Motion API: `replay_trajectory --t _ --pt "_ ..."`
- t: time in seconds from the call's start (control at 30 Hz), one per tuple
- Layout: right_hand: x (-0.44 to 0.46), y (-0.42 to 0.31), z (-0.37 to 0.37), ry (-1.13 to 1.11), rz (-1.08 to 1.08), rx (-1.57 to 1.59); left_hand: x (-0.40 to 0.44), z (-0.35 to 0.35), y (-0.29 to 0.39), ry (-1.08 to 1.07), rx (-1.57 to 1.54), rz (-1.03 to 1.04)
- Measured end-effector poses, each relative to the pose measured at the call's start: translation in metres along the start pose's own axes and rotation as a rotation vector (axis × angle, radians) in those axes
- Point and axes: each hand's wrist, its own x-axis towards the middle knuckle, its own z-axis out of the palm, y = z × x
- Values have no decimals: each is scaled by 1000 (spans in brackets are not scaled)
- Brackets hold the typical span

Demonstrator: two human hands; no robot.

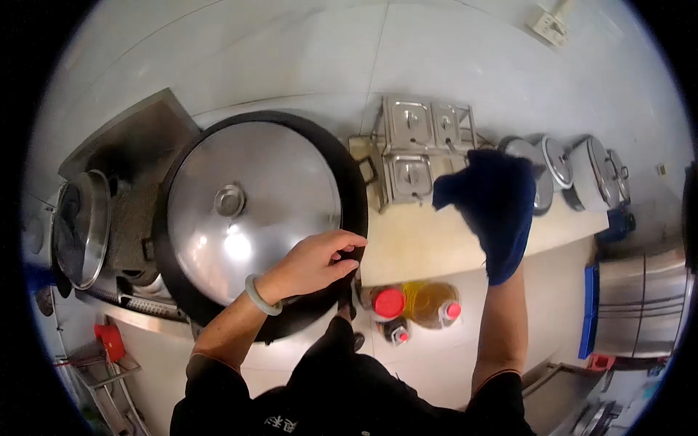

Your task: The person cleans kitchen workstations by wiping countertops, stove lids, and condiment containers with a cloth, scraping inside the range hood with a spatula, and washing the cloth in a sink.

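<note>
My left hand (320, 263), with a pale bangle (260, 296) at the wrist, is over the right-hand rim of a big black wok (354, 196). Its thumb and forefinger are apart, and nothing shows between them. A round steel lid (283, 174) with a knob covers the wok. Over the pale worktop, a dark blue cloth (498, 200) hangs from my right hand and hides its fingers. Behind the cloth, to its left, stands a rack of lidded steel condiment containers (411, 174).
Several lidded pots (592, 171) line the worktop (414, 247) at right. On the floor below stand an oil jug (434, 305) and a red-capped container (389, 303). A steel pan (87, 225) is at far left, a steel cabinet (640, 305) at far right.
</note>
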Motion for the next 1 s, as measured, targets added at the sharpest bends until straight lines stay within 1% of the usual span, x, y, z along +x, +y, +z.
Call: replay_trajectory --t 0.07,0.1,0.17,0.2,0.23,0.27,0.3,0.33,0.4,0.47,0.5,0.53,0.57,0.6,0.67,0.73,0.8,0.83,0.9,0.93,1.0 --pt "53 31 42 -23 -51 -49 45 -22 -9 58 177 124" --pt "78 46 64 -38 -80 -68 65 -30 -14 102 203 158" --pt "112 80 125 -38 -42 11 103 -47 -24 103 192 169" --pt "112 103 176 -113 179 237 119 -53 -31 87 195 186" --pt "112 125 226 -138 416 447 134 -55 -42 83 235 227" --pt "105 139 272 -203 604 620 147 -58 -49 87 238 231" --pt "98 153 318 -240 808 774 161 -62 -53 41 233 190" --pt "84 149 356 -357 544 458 174 -64 -56 -9 229 154" --pt "71 153 416 -549 31 -201 209 -69 -67 -55 289 161" --pt "70 153 420 -554 90 -156 232 -68 -73 -58 363 150" --pt "67 161 420 -469 10 -151 244 -68 -73 -67 352 144" --pt "65 171 419 -482 15 -148 258 -69 -72 -64 410 149" --pt "66 180 417 -474 -25 -137 272 -69 -72 -58 471 154" --pt "66 188 414 -466 -68 -124 286 -67 -76 -60 465 144" --pt "63 201 408 -473 -56 -133 318 -53 -96 -36 663 190" --pt "58 222 408 -366 -22 -187 350 -32 -109 22 785 67" --pt "56 226 408 -358 -27 -188 384 -12 -133 145 935 -22" --pt "57 226 410 -355 9 -221 398 -6 -145 149 936 -38" --pt "53 224 416 -302 92 -230 421 -1 -167 256 955 -225" --pt "55 220 422 -306 97 -221 433 -6 -179 249 960 -232" --pt "65 205 434 -381 271 -231 455 -18 -200 82 575 -489"
